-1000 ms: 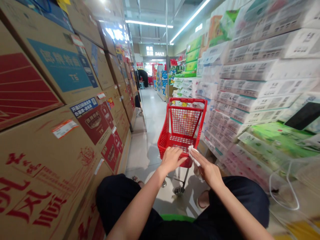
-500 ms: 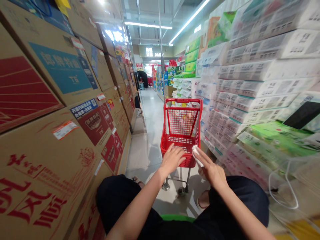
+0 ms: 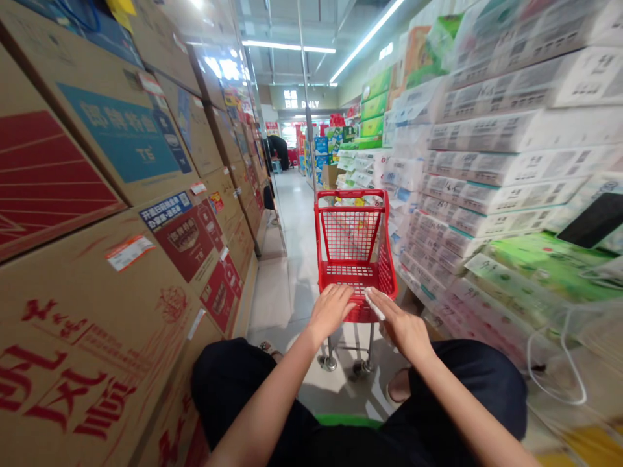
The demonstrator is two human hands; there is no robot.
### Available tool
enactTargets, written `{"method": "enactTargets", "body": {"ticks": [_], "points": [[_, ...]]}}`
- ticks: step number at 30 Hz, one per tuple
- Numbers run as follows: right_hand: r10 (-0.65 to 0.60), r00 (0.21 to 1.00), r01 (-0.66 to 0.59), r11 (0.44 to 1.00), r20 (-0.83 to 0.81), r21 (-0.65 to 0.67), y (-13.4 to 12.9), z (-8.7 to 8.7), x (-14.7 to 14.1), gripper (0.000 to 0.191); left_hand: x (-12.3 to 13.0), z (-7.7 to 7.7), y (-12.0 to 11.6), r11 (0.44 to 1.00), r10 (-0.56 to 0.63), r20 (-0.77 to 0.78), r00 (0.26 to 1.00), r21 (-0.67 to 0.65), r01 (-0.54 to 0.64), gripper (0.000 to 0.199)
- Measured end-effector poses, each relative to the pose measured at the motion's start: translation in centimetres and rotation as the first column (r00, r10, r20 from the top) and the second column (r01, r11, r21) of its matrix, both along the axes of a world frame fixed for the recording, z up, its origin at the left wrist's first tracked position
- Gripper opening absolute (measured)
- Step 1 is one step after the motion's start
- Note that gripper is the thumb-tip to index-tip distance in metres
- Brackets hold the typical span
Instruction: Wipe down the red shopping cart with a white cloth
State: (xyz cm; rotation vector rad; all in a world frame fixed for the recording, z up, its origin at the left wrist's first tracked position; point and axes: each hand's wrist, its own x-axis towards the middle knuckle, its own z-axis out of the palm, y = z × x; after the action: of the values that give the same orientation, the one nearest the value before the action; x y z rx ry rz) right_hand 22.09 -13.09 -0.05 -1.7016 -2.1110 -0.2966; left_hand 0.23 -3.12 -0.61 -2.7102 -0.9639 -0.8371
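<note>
A small red shopping cart (image 3: 355, 269) with a mesh basket stands upright in front of my knees. At the near rim of its basket, on the left side, lies my left hand (image 3: 331, 310), its fingers wrapped round the rim. My right hand (image 3: 402, 327) is at the same rim further right, with a white cloth or tissue (image 3: 376, 305) between its fingers and the cart. The fingers of that hand are pressed together over the white piece.
Cardboard boxes (image 3: 87, 292) are stacked along the left. Stacks of white wrapped packs (image 3: 491, 155) rise on the right, with a black phone (image 3: 591, 220) on green packs (image 3: 549, 259). A white cord (image 3: 567, 363) hangs there. A person in black (image 3: 278, 150) bends over far down the aisle.
The cart has turned a little and its near rim has shifted right. My left hand has come down on the rim; my right hand has moved left with the white piece.
</note>
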Motion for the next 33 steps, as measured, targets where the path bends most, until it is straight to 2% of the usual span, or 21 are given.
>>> {"method": "enactTargets", "body": {"ticks": [3,5,8,11,13,15,17,21,24,29,31,33], "points": [[-0.065,0.994,0.066,0.998,-0.085,0.009,-1.0,0.0,2.2,0.082,-1.8,-0.2,0.8,0.999,0.037,0.055,0.998,0.012,-0.038,0.016],[-0.093,0.987,0.096,0.995,-0.129,0.017,-1.1,-0.3,2.5,0.077,-2.0,-0.6,1.1,1.0,0.031,0.081,0.996,-0.006,-0.031,0.013],[-0.061,0.987,0.066,0.997,-0.147,0.03,-0.5,-0.9,0.7,0.08,-1.0,-1.1,1.1,0.999,-0.013,0.111,0.994,-0.033,0.017,0.011],[0.01,0.992,-0.008,1.0,-0.127,0.017,0.4,-1.0,-2.0,0.089,0.3,-1.2,0.7,0.999,-0.01,0.136,0.991,-0.043,0.016,0.01],[0.044,0.993,-0.044,0.999,-0.108,0.004,0.6,-0.8,-2.8,0.091,0.6,-1.0,0.6,0.999,-0.012,0.138,0.99,-0.047,0.019,0.009],[0.056,0.994,-0.056,0.998,-0.094,-0.002,0.3,-0.4,-2.1,0.09,0.5,-0.9,0.6,0.999,-0.021,0.129,0.991,-0.047,0.028,0.009],[0.032,0.994,-0.032,0.999,-0.1,0.001,-0.3,-0.2,0.0,0.087,0.1,-0.8,0.7,0.999,-0.028,0.118,0.993,-0.044,0.033,0.01],[-0.081,0.985,0.09,0.994,-0.155,0.054,-1.2,-0.3,4.3,0.08,0.1,-1.0,0.8,0.999,-0.016,0.123,0.992,-0.034,0.02,0.01],[-0.128,0.976,0.142,0.988,-0.176,0.069,-0.8,-0.9,4.0,0.078,1.0,-1.1,0.5,1.0,0.01,0.126,0.992,-0.022,-0.007,0.01],[0.006,0.985,0.0,0.999,-0.17,0.039,0.1,-1.4,-0.3,0.086,1.8,-0.6,-0.1,0.999,0.046,0.082,0.996,0.003,-0.046,0.012],[0.062,0.987,-0.057,0.998,-0.147,0.034,0.0,-1.0,-0.2,0.089,1.4,-0.4,-0.1,0.999,0.045,0.057,0.997,0.011,-0.046,0.012],[0.087,0.989,-0.084,0.996,-0.122,0.031,-0.3,-0.5,1.4,0.087,0.9,-0.2,-0.1,0.999,0.039,0.037,0.999,0.014,-0.04,0.012]]}}
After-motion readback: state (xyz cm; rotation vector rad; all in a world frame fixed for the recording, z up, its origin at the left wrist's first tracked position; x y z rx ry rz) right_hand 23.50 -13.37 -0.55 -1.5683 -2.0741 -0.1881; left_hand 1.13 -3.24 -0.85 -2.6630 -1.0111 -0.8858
